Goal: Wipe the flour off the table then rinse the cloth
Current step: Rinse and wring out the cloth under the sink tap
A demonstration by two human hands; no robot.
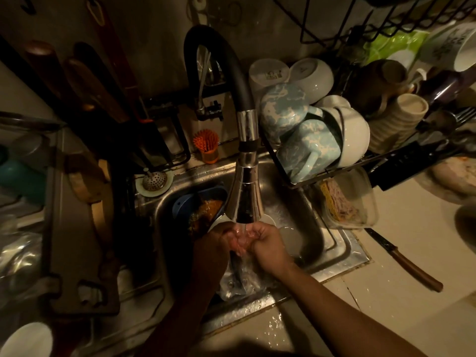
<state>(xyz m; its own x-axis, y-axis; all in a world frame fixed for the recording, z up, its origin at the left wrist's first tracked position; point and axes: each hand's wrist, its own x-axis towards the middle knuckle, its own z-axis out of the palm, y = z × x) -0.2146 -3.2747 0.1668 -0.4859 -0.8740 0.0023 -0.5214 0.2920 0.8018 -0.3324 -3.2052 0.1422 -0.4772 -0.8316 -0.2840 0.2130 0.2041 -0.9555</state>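
Observation:
Over the steel sink (342,253), my left hand (213,243) and my right hand (268,243) meet under the chrome faucet head (244,199). Both hands curl round a small pinkish wet cloth (239,242), bunched between them. A thin stream of water falls from the faucet onto the cloth and runs down into the basin. Most of the cloth is hidden inside my fingers. The lighting is dim.
In the basin sit a blue dish with orange scraps (198,207) and a white bowl (291,235). A dish rack with mugs and bowls (304,140) overhangs the right side. A plastic container (347,199) and a brown-handled knife (404,261) lie on the right counter.

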